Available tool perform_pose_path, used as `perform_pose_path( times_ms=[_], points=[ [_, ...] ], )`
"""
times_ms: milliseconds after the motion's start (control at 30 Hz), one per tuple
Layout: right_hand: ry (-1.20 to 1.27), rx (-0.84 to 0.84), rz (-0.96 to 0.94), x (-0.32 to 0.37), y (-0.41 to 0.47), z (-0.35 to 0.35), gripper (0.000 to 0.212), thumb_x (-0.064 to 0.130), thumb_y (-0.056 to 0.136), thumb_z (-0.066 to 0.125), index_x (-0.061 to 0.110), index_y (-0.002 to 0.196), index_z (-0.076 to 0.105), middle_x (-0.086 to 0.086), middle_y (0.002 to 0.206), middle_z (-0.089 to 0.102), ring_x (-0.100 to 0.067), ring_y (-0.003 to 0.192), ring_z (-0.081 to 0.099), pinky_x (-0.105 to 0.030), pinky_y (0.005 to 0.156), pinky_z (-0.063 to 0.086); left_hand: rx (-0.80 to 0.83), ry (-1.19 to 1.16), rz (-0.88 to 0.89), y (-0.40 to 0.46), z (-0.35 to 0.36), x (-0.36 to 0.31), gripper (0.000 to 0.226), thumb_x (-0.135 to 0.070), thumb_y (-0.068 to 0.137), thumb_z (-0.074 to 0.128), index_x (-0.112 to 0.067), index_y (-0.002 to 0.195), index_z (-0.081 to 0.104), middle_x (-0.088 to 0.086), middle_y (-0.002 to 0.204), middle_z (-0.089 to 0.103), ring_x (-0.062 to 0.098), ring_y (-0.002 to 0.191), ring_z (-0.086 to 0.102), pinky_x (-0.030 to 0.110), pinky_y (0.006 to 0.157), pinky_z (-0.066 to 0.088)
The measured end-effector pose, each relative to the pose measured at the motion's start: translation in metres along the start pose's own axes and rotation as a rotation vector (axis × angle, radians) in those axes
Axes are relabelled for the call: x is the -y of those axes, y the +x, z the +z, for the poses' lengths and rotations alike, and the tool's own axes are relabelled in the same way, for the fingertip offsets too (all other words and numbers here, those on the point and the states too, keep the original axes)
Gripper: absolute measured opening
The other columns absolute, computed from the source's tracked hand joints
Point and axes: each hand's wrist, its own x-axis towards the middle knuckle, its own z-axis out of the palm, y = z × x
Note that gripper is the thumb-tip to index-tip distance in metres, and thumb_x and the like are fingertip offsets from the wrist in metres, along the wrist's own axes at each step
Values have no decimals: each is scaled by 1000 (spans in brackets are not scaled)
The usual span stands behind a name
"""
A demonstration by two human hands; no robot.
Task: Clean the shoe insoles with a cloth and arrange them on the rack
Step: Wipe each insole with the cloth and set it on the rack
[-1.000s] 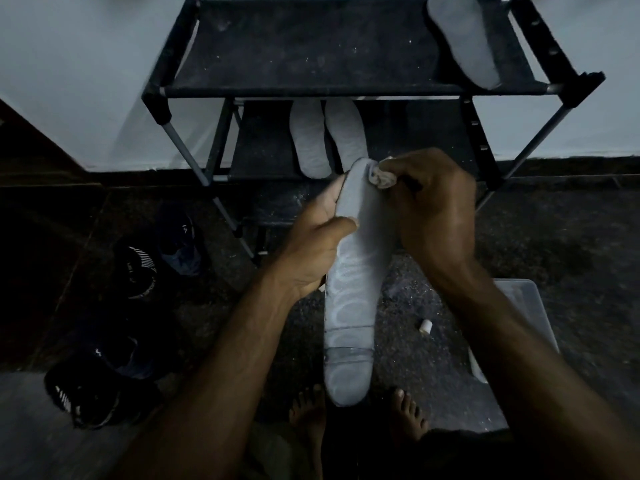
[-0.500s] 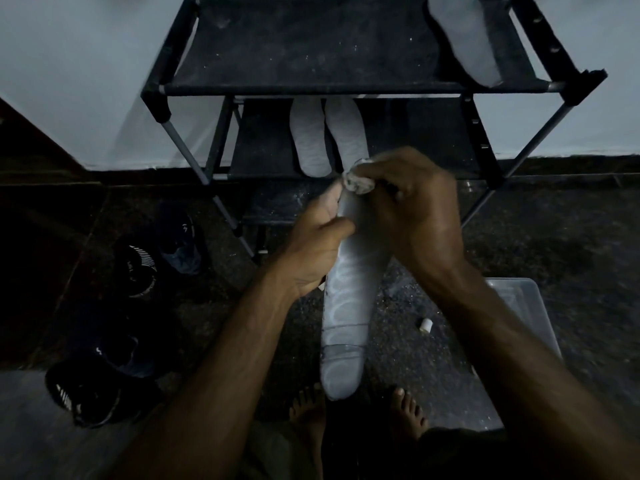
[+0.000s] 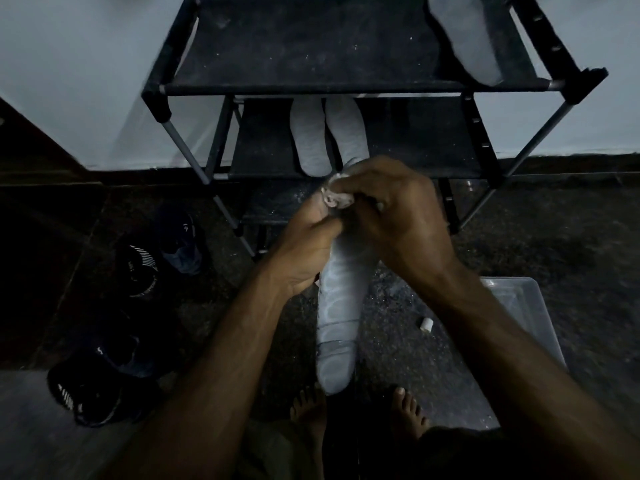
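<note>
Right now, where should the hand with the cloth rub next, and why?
Probably down the insole toward its heel. The right hand pinches the cloth at the top end, while the left hand grips the insole just below, so the long lower part looks not yet wiped in this stroke.
</note>
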Motion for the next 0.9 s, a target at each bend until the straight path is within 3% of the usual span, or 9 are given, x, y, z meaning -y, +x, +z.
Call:
perform_pose_path(
  times_ms=[67,133,200,267,433,533,700,900],
  points=[
    [-10,-3,3,-1,1,-1,15,6,85,65,5,97,74,-11,98,71,-22,90,66,-35,79,55,-7,4,11,0,0,-2,57,11,78,40,1,134,45,14,123,59,19,118,53,37,107,42],
    [-77,-82,58,-9,0,-5,21,14,87,59,5,98,74,-11,97,70,-23,89,66,-34,78,55,29,12,19,0,1,-3,61,14,81,38,-7,138,43,15,132,56,22,124,51,41,109,40],
    [-130,-170,152,-19,-2,-10,20,14,88,60,4,99,74,-13,97,70,-25,88,66,-39,76,56,60,3,9,0,3,-3,65,20,86,34,-20,137,41,6,129,59,18,120,56,33,101,47],
    [-127,-196,182,-21,-4,-10,16,10,87,63,3,97,74,-14,97,70,-26,88,66,-41,75,56,73,7,9,1,3,-4,66,21,87,33,-20,139,39,2,127,59,15,118,58,29,98,48],
    [20,-2,50,4,-5,5,14,7,86,66,5,98,74,-9,101,70,-19,93,66,-29,81,55,-3,-22,20,2,-4,-3,65,6,80,40,-2,145,35,15,137,52,24,131,48,33,111,38],
    [16,-24,69,4,-3,2,20,15,87,59,6,97,74,-9,100,71,-16,92,66,-22,81,53,4,-19,32,2,-5,-2,62,12,83,38,-1,143,37,19,136,53,28,129,49,35,108,41],
    [-153,-178,187,-16,-5,-8,16,4,85,65,3,98,74,-14,96,71,-24,87,67,-39,76,57,46,-23,25,1,-1,-3,60,19,89,34,-12,139,42,8,126,60,19,116,59,31,96,50],
    [13,21,25,7,-5,8,15,4,85,66,5,97,75,-8,100,71,-15,93,66,-25,82,54,-35,-59,31,3,-7,-1,53,12,92,40,-2,143,38,15,133,55,22,126,52,28,105,43]
  ],
)
